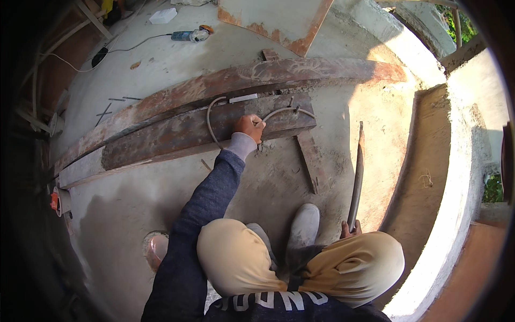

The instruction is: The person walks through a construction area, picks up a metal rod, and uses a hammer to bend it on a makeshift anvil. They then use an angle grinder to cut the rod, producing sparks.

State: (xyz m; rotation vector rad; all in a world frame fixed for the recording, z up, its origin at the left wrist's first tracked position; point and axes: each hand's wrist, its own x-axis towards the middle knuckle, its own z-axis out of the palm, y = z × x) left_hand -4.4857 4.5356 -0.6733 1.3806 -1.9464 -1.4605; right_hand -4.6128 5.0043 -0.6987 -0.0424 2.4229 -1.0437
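Observation:
My left hand [249,127] is closed over a brown timber beam [177,127], its fingers around the end of a thin bent metal rod [279,111]. That rod arches right, past short upright pegs [294,104] on the beam. Left of the hand, another curved length of rod [209,121] loops across the timber; whether both pieces join is hidden under my hand. Beside my right knee, my right hand [351,229] grips the lower end of a long dark bar [358,180]. The bar points away from me, with a narrow tip at its far end.
A longer curved plank [214,80] lies behind the beam, and a short wood piece [308,161] sits in front. Farther back are an angle grinder [190,36] with its cord and a stained board [276,24]. A concrete ledge [456,177] runs along the right.

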